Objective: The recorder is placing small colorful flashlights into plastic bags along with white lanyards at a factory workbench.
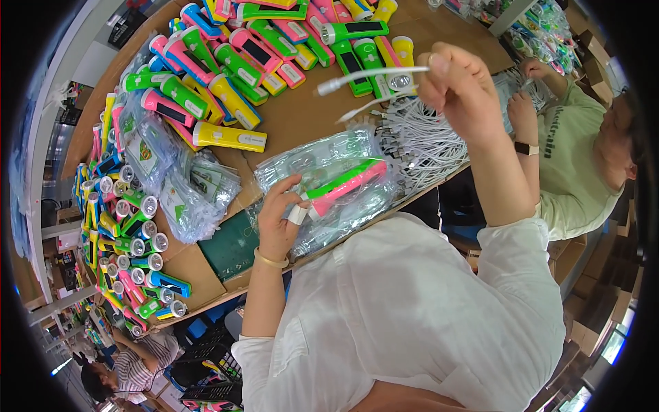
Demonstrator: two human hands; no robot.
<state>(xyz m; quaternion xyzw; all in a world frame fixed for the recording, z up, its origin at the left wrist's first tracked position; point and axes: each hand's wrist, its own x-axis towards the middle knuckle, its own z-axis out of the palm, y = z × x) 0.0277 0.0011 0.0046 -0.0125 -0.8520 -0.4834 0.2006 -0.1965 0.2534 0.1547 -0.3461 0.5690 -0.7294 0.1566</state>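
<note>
My right hand is raised over the far right of the table, its fingers pinched on a white USB cable whose ends dangle to the left. Close to my body, my left hand grips the near end of a pink and green flashlight, which lies inside a clear plastic bag. A white band wraps one finger of that hand. Beneath the flashlight spreads a stack of clear plastic bags. Just right of it lies a heap of white cables.
Colourful flashlights pile up at the back, and more line the left edge. Bags with printed cards lie left of my left hand. A co-worker in a green shirt sits at the right; another person in stripes is at lower left.
</note>
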